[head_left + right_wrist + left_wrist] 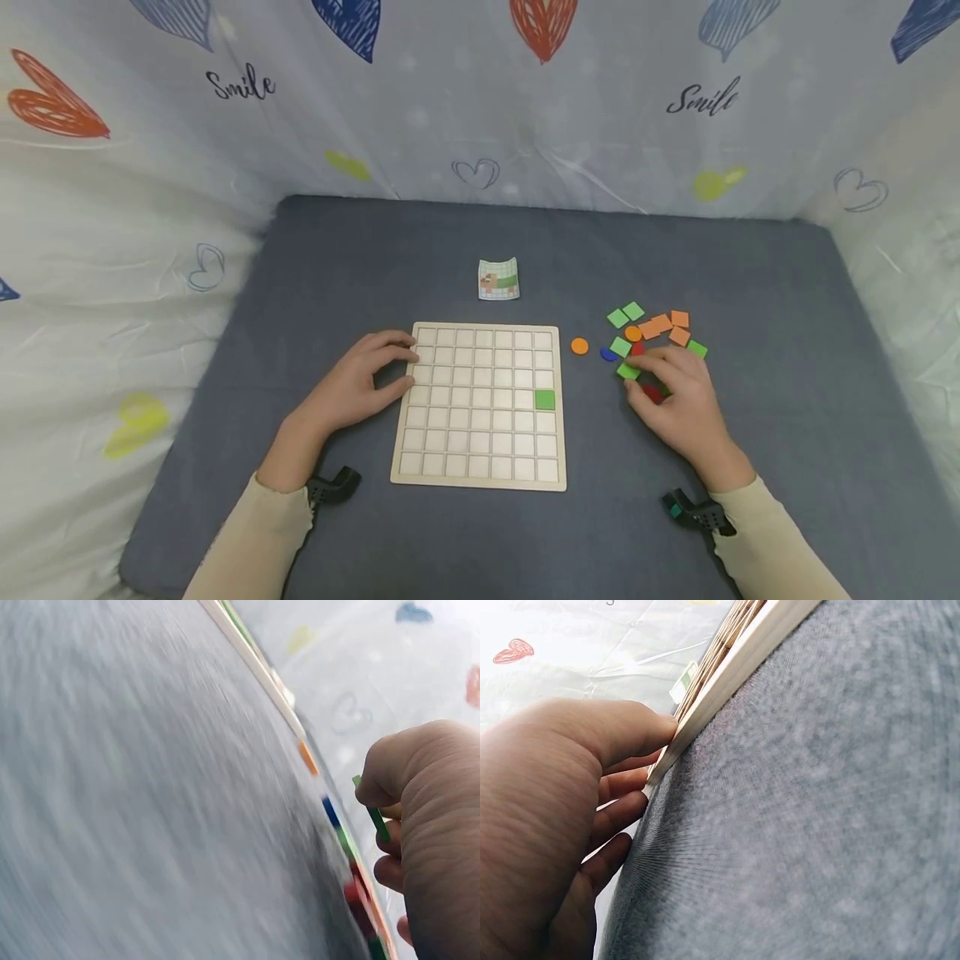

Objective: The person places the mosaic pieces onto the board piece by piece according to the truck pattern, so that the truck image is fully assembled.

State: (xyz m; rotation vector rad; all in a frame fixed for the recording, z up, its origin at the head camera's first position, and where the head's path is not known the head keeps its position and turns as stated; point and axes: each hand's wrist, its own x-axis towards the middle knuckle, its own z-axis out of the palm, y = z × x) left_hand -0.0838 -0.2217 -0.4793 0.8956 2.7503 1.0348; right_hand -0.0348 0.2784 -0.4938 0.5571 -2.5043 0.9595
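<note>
My left hand (pixel 358 377) rests at the left edge of a wooden grid board (pixel 480 485), thumb and fingertips touching its rim. In the left wrist view the thumb lies against the board's side (pixel 712 701). One green square tile (pixel 544 400) sits in a cell of the right-hand column. To the right of the board, my right hand (pixel 678 402) pinches another green square tile (pixel 373 814) between thumb and fingers, raised above the pile. Beneath and around that hand lie green tiles (pixel 620 347), orange tiles (pixel 660 323) and red pieces, partly hidden by it.
Behind the board stands a small curled picture card (pixel 498 279) with a grid pattern. An orange disc (pixel 580 346) lies between board and pile, and a blue disc (pixel 608 354) beside the pile. A grey cloth (pixel 360 250) covers the table; a printed curtain (pixel 480 108) hangs behind.
</note>
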